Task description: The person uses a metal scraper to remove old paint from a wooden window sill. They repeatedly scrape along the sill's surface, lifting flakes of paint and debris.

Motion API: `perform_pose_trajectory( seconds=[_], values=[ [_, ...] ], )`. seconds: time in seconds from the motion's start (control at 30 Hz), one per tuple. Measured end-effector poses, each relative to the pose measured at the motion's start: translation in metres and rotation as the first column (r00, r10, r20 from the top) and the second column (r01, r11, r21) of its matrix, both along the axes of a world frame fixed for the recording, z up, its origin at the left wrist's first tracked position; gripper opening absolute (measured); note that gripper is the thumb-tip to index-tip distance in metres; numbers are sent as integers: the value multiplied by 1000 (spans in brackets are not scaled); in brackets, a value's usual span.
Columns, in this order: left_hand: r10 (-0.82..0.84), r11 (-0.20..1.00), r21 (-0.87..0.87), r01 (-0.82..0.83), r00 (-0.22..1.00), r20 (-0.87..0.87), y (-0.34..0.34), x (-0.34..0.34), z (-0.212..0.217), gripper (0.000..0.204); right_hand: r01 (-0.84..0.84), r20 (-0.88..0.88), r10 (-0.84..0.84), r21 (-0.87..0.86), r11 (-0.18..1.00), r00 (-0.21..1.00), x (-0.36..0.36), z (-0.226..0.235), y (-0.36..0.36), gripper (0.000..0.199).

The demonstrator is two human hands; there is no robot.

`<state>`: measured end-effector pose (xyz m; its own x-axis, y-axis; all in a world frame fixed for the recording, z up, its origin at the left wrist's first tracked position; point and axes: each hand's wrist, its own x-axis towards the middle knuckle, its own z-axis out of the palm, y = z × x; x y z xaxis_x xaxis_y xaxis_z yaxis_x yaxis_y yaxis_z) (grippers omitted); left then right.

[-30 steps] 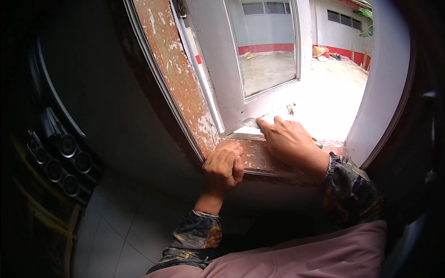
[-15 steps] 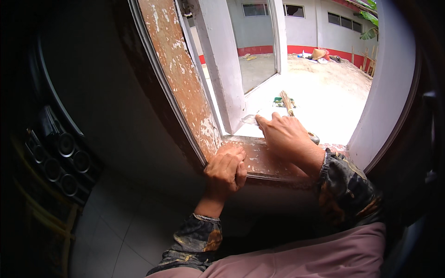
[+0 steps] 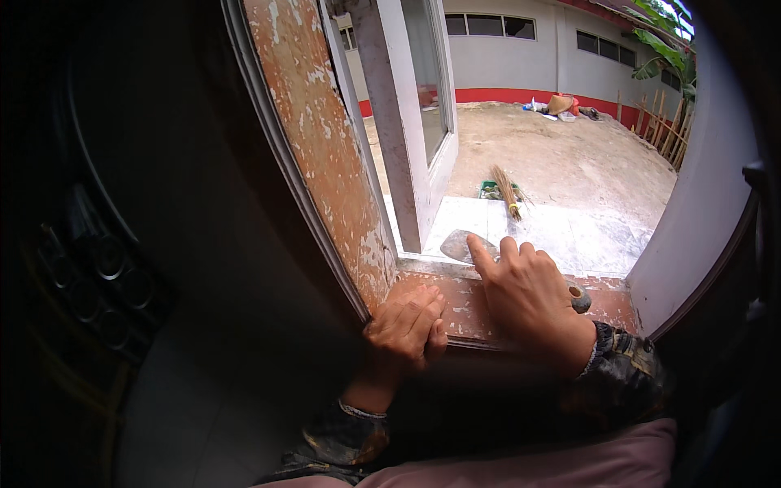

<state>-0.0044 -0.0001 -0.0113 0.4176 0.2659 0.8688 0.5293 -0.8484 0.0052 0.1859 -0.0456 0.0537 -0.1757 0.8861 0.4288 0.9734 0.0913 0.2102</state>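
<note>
My right hand (image 3: 529, 293) is closed around a putty knife over the window sill (image 3: 468, 313), with the index finger stretched along the tool. The wide grey blade (image 3: 457, 246) points left toward the far edge of the sill, and the rounded handle end (image 3: 579, 298) sticks out on the right. Most of the handle is hidden under my palm. My left hand (image 3: 404, 324) rests on the near left corner of the sill, fingers laid flat and holding nothing. Reddish-brown paint flakes off the sill and the frame post (image 3: 325, 138), showing pale patches.
A white glazed casement (image 3: 399, 122) stands swung outward at left. Outside, a stick broom (image 3: 506, 191) lies on a green tray (image 3: 488, 189) at the edge of white tiles (image 3: 561, 232). Farther off, a woven hat (image 3: 560, 103) lies among other items by a red-banded wall.
The view has shifted, and the sill and both hands sit lower in it. More of the blade shows beyond my right hand. My left hand still rests on the sill corner.
</note>
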Motion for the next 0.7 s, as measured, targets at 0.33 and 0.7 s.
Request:
perform_pose_trajectory(
  seconds=[0.33, 0.7],
  values=[
    [0, 999, -45, -2, 999, -43, -3, -3, 3, 26, -7, 66, 6, 14, 1000, 998, -1, 6, -5, 52],
    [6, 996, -85, -8, 1000, -20, -8, -4, 1, 25, -25, -42, 13, -296, 955, 999, 4, 47, 7, 35]
  ],
)
